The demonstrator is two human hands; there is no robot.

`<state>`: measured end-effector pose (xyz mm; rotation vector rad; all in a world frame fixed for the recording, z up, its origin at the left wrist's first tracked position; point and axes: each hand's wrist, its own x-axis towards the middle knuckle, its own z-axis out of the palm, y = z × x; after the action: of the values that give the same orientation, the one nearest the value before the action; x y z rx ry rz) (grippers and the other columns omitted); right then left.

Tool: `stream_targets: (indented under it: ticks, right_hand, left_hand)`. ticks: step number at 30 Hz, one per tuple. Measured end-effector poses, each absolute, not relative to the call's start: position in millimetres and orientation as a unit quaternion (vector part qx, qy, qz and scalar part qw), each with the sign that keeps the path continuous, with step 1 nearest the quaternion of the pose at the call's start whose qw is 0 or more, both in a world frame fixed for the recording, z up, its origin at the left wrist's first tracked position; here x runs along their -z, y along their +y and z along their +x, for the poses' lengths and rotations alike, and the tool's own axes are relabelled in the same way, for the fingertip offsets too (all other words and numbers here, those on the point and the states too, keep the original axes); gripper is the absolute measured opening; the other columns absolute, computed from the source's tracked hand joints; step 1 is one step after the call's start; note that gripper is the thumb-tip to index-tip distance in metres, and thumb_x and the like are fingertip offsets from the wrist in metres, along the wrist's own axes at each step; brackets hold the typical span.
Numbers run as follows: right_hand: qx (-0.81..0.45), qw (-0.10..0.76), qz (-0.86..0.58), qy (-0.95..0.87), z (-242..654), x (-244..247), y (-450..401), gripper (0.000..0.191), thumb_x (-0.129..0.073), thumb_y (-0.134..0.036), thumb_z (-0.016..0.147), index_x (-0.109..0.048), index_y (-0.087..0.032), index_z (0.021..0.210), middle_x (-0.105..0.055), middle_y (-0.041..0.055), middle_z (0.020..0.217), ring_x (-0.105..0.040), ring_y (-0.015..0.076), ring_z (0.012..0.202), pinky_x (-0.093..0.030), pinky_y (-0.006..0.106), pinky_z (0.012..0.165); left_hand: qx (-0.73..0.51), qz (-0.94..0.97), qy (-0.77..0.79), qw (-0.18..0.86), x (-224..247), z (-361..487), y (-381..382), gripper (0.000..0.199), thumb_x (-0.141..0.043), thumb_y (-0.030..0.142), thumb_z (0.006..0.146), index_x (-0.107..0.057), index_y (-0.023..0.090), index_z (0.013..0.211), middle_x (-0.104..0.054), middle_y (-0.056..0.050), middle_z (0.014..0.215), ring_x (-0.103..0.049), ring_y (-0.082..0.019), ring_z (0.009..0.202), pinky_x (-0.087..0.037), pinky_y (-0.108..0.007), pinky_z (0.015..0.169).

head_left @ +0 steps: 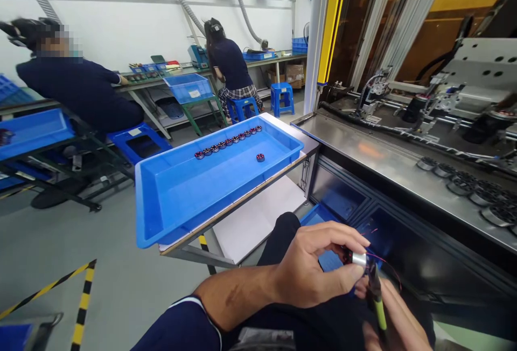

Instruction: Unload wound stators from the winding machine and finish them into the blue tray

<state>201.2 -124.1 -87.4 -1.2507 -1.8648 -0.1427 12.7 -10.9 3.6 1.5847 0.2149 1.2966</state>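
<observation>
My left hand [309, 265] holds a small silver ring-shaped motor part [359, 259] between thumb and fingers, with dark red windings at its near side. Thin red wires [382, 260] trail from it to the right. In my right hand [402, 313] is a pair of wire cutters [378, 301] with yellow-green handles. Their dark jaws are right at the part's right side; whether they close on a wire I cannot make out. My right fingers are partly hidden behind the tool.
A long blue tray [189, 195] on a side table holds a row of similar motor parts [228, 142] and a single one [260, 158] apart. Several silver rings [482, 194] stand on the machine's metal ledge [363, 149]. Two people sit at benches behind.
</observation>
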Motion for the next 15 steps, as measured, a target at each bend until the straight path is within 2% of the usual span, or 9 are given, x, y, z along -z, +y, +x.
stream_targets:
  ticks: [2,5,11,15]
  right_hand:
    - [0.072,0.413,-0.504,-0.756,203.1,88.0,-121.0,0.077,-0.052,-0.010,0.088,-0.031,-0.025,0.160,-0.067,0.0079,0.131,-0.069,0.0273,0.114,-0.063,0.033,0.089]
    - [0.063,0.418,-0.514,-0.747,202.3,86.3,-118.7,0.075,-0.052,-0.012,0.089,-0.031,-0.024,0.160,-0.065,0.0082,0.134,-0.067,0.0271,0.119,-0.062,0.033,0.092]
    - [0.025,0.465,-0.544,-0.698,192.4,87.5,-125.2,0.053,-0.063,-0.019,0.086,-0.061,-0.022,0.138,-0.071,0.0085,0.123,-0.071,0.0301,0.109,-0.065,0.035,0.087]
    - [0.018,0.511,-0.583,-0.632,187.3,98.9,-130.8,0.050,-0.061,-0.014,0.090,-0.060,-0.022,0.139,-0.074,0.0073,0.115,-0.074,0.0253,0.102,-0.063,0.031,0.091]
  left_hand:
    - [-0.541,0.658,0.086,0.517,-2.5,12.7,-10.3,0.016,-0.074,0.012,0.078,-0.074,0.011,0.094,-0.076,-0.018,0.104,-0.073,-0.021,0.090,-0.062,-0.029,0.076]
    - [-0.534,0.659,0.088,0.523,-1.9,12.1,-10.0,0.016,-0.074,0.013,0.078,-0.074,0.012,0.094,-0.076,-0.017,0.106,-0.074,-0.021,0.090,-0.062,-0.029,0.076]
    - [-0.525,0.665,0.084,0.525,-2.9,10.8,-11.3,0.014,-0.073,0.014,0.079,-0.074,0.012,0.093,-0.076,-0.017,0.105,-0.074,-0.020,0.089,-0.062,-0.028,0.075]
    - [-0.515,0.678,0.093,0.517,-0.1,10.3,-8.6,0.014,-0.074,0.017,0.080,-0.074,0.013,0.094,-0.076,-0.017,0.105,-0.074,-0.022,0.093,-0.061,-0.028,0.075]
